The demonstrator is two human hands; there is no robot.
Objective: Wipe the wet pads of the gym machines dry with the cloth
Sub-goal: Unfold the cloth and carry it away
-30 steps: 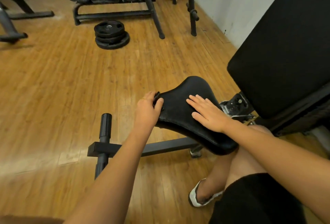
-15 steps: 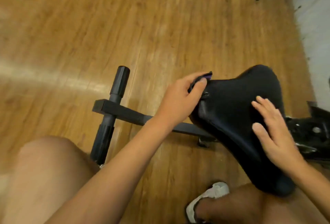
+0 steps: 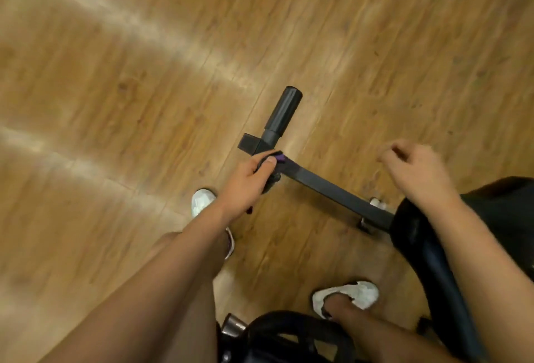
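Both hands have left the seat pad (image 3: 419, 244) at the right edge. The left hand (image 3: 245, 182) squeezes the cloth (image 3: 270, 179) mid-frame, over the metal bar (image 3: 332, 186). The right hand (image 3: 416, 171) is loosely curled and empty. This pad is probably done.

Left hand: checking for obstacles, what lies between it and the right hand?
Head view: only the black frame bar over wooden floor separates left hand and right hand.

The cloth (image 3: 272, 181) is mostly hidden in the left hand (image 3: 245, 180); only a dark fold and a purple corner show. The right hand (image 3: 419, 173) is blurred. The seat pad (image 3: 427, 251) is cut by the right edge and partly covered by the right forearm (image 3: 479, 242).
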